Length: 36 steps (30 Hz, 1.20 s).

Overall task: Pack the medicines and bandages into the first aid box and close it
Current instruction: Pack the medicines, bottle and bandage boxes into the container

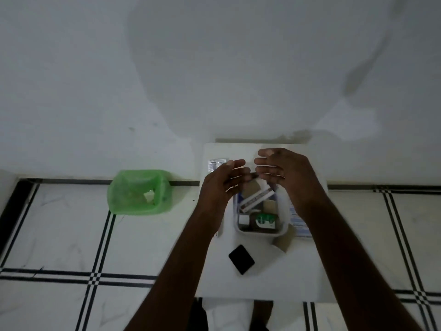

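While hands (253,177) hover, green basket (139,192) left, black pad (241,259) near.

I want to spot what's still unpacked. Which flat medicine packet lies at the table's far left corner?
The silvery blister strip, beside the left hand's fingertips; the blue-printed packet lies right of the first aid box.

The left hand (222,185) and right hand (286,177) cover the far end of the first aid box (284,225), and their fingers (235,163) are motion-blurred. A printed sheet (297,220) is half hidden under the right wrist, its text too small to read. Both forearms run off the bottom edge.
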Available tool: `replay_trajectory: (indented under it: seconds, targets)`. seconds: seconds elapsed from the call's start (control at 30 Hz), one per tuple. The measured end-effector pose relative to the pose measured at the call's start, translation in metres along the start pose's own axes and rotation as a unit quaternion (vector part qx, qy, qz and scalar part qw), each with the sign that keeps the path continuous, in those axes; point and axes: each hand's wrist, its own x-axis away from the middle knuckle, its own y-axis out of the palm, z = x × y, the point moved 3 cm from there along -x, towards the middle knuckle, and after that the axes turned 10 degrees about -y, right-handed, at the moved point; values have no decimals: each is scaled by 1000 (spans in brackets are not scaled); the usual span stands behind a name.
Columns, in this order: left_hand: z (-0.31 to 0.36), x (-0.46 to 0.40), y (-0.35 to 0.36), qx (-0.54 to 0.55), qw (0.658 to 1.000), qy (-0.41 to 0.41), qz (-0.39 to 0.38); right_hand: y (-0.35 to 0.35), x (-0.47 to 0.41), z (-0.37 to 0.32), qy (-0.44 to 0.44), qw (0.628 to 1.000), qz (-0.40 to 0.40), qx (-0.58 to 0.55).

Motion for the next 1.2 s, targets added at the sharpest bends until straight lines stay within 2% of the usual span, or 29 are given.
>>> replay_trajectory:
  seconds: [0.13,0.2,0.3,0.37,0.5,0.57,0.7,0.83,0.9,0.97,1.03,1.13,1.2]
  targets:
    - [-30,1,26,-60,998,-11,30,-47,14,21,12,1000,18,22]
    - [-43,7,33,-105,993,-9,46,-63,20,45,-7,992,31,119]
    - [-60,12,37,-182,981,12,63,-78,36,87,-50,946,45,316]
    - [-71,14,38,-231,970,36,68,-82,51,120,-69,921,29,383]
    - [-87,16,36,-300,948,64,82,-78,76,183,-106,870,-62,478]
    - [-91,16,34,-316,941,83,89,-71,81,197,-116,858,-66,497]
    - [-92,31,27,-357,907,170,145,-70,88,193,-155,848,-5,506]
    - [-94,58,16,-375,871,253,193,-80,102,153,-164,846,90,499]
    - [-101,69,6,-392,853,264,220,-74,108,127,-191,841,138,487]
    - [-118,71,-1,-435,834,244,235,-65,104,110,-222,841,151,470]
    - [-139,68,-12,-500,808,204,237,-45,93,104,-247,844,127,458]
    - [-168,56,-21,-608,764,116,185,-15,67,109,-236,843,87,475]
    - [-181,48,-25,-659,728,94,165,-1,52,115,-228,835,77,494]
